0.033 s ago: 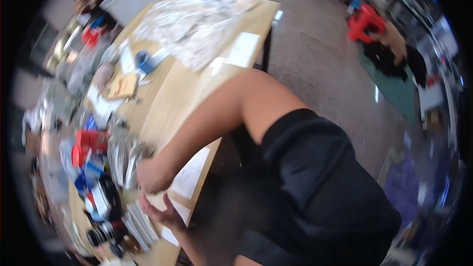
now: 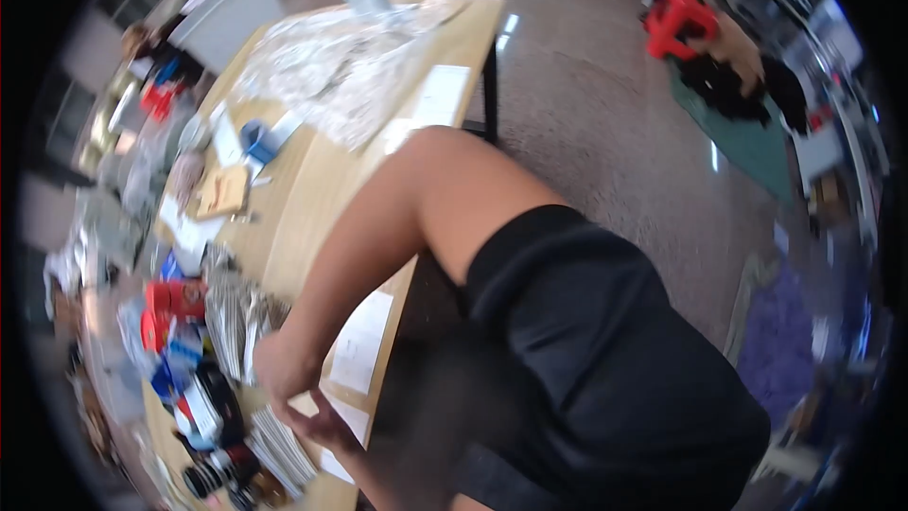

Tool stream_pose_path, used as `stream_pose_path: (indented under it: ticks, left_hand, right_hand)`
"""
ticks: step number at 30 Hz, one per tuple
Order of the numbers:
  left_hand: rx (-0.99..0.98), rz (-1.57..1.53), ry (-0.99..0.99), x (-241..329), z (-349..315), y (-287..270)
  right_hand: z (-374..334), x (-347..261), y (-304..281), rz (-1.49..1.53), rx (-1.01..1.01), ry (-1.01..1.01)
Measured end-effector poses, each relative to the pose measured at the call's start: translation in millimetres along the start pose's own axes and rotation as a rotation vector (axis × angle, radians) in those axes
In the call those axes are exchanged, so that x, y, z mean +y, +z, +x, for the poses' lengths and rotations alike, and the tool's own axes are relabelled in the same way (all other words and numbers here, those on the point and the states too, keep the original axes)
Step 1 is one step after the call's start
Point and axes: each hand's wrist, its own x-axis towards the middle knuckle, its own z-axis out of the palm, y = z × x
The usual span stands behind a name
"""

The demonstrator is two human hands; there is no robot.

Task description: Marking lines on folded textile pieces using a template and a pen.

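My right arm reaches across the table in a short black sleeve, bent at the elbow. My right hand (image 2: 286,364) hangs over the table's near part with its back toward me; its fingers are hidden. Just below it is my left hand (image 2: 326,426), thumb raised apart from the fingers, its fingertips meeting or overlapping the right hand. No object shows between them. Beside the hands lie a bundle of striped grey-white cloth (image 2: 232,317) and a second striped stack (image 2: 281,449). White paper sheets (image 2: 363,345) lie along the table edge.
The long wooden table (image 2: 298,199) holds crumpled white lace fabric (image 2: 326,66), a blue tape roll (image 2: 258,140), a wooden block (image 2: 223,191), a red container (image 2: 175,301) and a camera (image 2: 213,473). Beyond the floor, a person crouches near a red stool (image 2: 679,21).
My two hands have come together, the left fingers now meeting the right hand. The whole view has shifted a little, with the table's far end sliding left.
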Motion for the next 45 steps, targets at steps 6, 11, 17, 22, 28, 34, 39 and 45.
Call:
stream_pose_path:
  ticks: [6,11,17,22,28,34,39,45]
  left_hand:
    - [-0.078,-0.400,-0.113,-14,16,16]
    - [-0.162,-0.676,-0.322,52,13,18]
    - [-0.191,-0.741,-0.355,-36,-19,4]
    - [-0.104,-0.238,-0.147,56,-3,-37]
    - [-0.310,-0.038,0.095,42,-38,2]
    - [-0.291,-0.074,0.147,31,-47,38]
    - [-0.280,0.018,0.164,24,-43,30]
    - [-0.279,0.074,0.219,35,-45,4]
  right_hand:
    - [38,-42,-82,-0.207,-0.135,-0.196]
    - [125,-100,-95,-0.125,0.028,-0.473]
    - [44,-43,-99,-0.223,-0.314,-0.240]
    - [-15,-18,-59,-0.102,-0.076,-0.124]
    - [-153,-44,20,0.166,0.322,0.387]
    - [-197,-68,73,0.258,0.578,0.698]
    - [-197,-75,83,0.262,0.604,0.726]
    - [-197,-88,78,0.241,0.651,0.781]
